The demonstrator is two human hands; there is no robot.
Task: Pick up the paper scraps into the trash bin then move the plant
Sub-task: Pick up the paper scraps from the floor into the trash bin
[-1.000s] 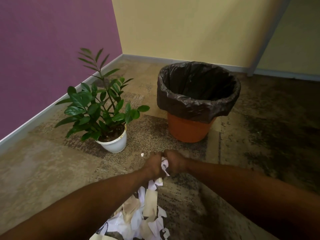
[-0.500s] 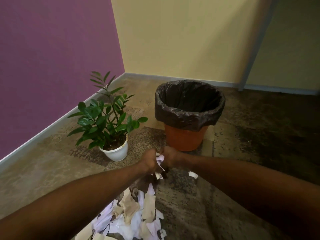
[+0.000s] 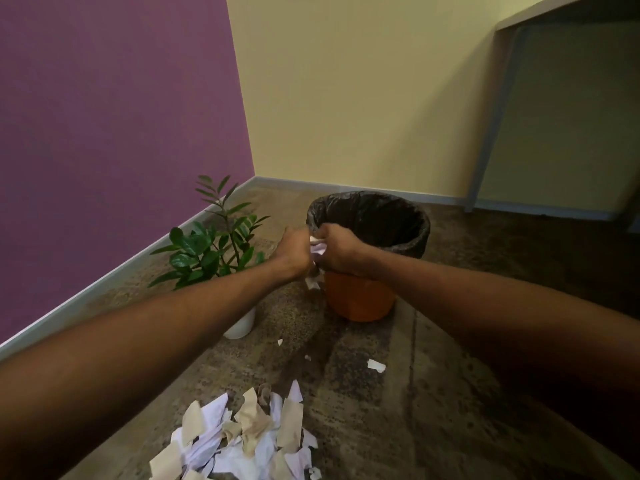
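The bin (image 3: 360,299) stands ahead with its liner mouth open, and the plant (image 3: 207,247) is just left of it. The pile (image 3: 242,438) of scraps lies on the floor near me. My left hand (image 3: 294,247) and right hand (image 3: 337,249) curl together round a wad (image 3: 318,249) at the bin's near rim, apparently not yet over the mouth. Procedure: carry the wad past the rim, then part the fingers. Released early, pieces would join the stray (image 3: 375,365) below.

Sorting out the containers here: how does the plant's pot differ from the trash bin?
The white plant pot is smaller than the orange trash bin. The pot holds a green plant; the bin holds a black bag liner. Both stand upright on the carpet.
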